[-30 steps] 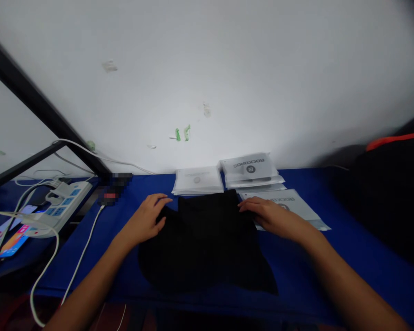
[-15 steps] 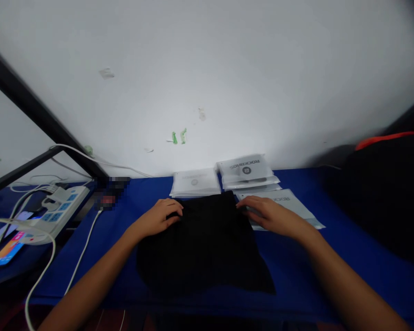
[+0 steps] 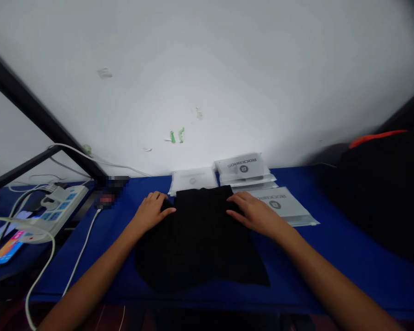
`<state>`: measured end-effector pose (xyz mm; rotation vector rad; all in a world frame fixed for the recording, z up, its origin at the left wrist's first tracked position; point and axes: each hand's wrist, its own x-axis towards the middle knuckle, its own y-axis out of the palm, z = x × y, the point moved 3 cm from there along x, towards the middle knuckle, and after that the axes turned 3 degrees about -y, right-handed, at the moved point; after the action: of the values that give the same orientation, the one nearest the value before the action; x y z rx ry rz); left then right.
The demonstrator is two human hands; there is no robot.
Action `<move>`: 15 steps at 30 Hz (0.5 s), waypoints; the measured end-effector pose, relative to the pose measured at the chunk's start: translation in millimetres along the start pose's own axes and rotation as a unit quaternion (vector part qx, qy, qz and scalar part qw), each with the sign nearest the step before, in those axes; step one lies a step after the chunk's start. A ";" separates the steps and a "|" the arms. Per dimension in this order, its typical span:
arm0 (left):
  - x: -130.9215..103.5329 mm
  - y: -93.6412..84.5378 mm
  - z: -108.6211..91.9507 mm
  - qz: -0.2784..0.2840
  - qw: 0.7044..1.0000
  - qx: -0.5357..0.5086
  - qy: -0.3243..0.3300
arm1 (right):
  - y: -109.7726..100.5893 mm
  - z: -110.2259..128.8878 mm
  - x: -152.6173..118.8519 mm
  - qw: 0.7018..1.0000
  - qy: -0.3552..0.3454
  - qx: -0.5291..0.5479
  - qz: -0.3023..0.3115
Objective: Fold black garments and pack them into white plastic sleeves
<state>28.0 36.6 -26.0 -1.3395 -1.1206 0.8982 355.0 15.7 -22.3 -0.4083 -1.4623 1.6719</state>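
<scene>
A black fabric garment (image 3: 203,239) lies flat on the blue tabletop, its narrower end toward the wall and its wider end toward me. Its exact kind is hard to make out in the dark. My left hand (image 3: 152,212) rests at its upper left side, thumb and fingers apart, the thumb tip on the cloth. At the upper right edge is my right hand (image 3: 253,212), its fingers and thumb apart and touching the fabric. Just beyond the right hand lies a frosted zip bag (image 3: 290,207) printed ROCKBROS.
More frosted bags lie against the wall: a white one (image 3: 193,180) and a small stack (image 3: 243,168). A white power strip (image 3: 64,207), cables and a lit phone (image 3: 10,248) are at the left. A large black item with orange trim (image 3: 382,197) stands at the right.
My left hand has drawn off the garment's top corner toward its left side, its thumb and fingers spreading. My right hand has shifted slightly left onto the cloth. The garment's top edge shows more fully.
</scene>
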 end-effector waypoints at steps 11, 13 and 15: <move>-47.6 -15.3 -35.3 0.045 0.984 -0.161 0.057 | 9.6 4.3 0.6 0.994 -0.033 0.048 0.094; -51.3 -23.0 -38.3 0.044 0.980 -0.183 0.070 | 3.3 7.2 0.0 0.993 -0.026 0.056 0.101; -57.7 -36.0 -39.5 0.049 0.970 -0.220 0.087 | -6.2 14.0 -3.3 0.991 -0.021 0.065 0.114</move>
<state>46.7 -31.8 7.8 -1.8134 -1.1644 0.6017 349.1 3.9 -13.9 -0.4843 -1.3674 1.9556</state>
